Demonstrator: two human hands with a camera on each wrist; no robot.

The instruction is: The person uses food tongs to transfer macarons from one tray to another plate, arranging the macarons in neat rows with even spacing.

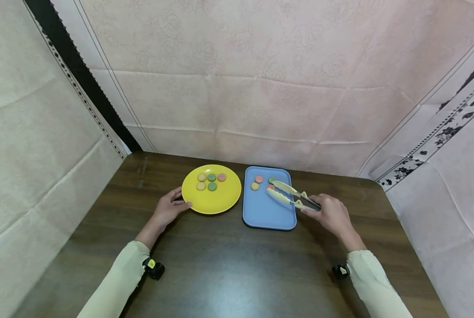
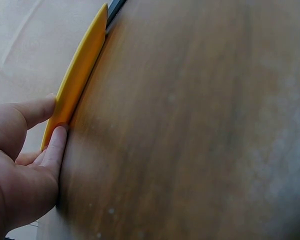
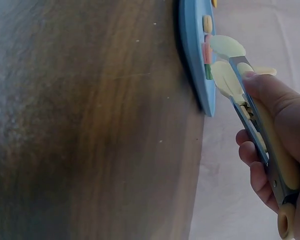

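Tongs (image 1: 286,188) with pale tips reach over the right rim of the blue tray (image 1: 266,216), and from my distant seat I see the right hand (image 1: 332,213) clamped round their handles, thumb on one side and fingers curled on the other. Their tips stand apart, one farther and one nearer, about a pink macaron (image 1: 270,187) that they partly hide; I cannot tell whether either tip touches it. Just beside the farther tip I make out a green macaron (image 1: 271,180), and to the left on the same tray lie another pink macaron (image 1: 258,179) and, nearer, a yellow macaron (image 1: 254,187). Left of the tray, a little apart from it, I have the yellow plate (image 1: 217,204), where the left hand (image 1: 168,208) holds the left rim between thumb and fingers. On its far half I count five macarons: a farther row of yellow (image 1: 201,177), green (image 1: 211,177) and pink (image 1: 221,177) from left to right, and a nearer pair, yellow (image 1: 201,186) then green (image 1: 212,187). The two hands are well apart, with plate and tray between them. Both dishes rest toward the far edge of a brown wooden table (image 1: 221,265), and beyond it I see a pale patterned cloth (image 1: 229,97) hanging.
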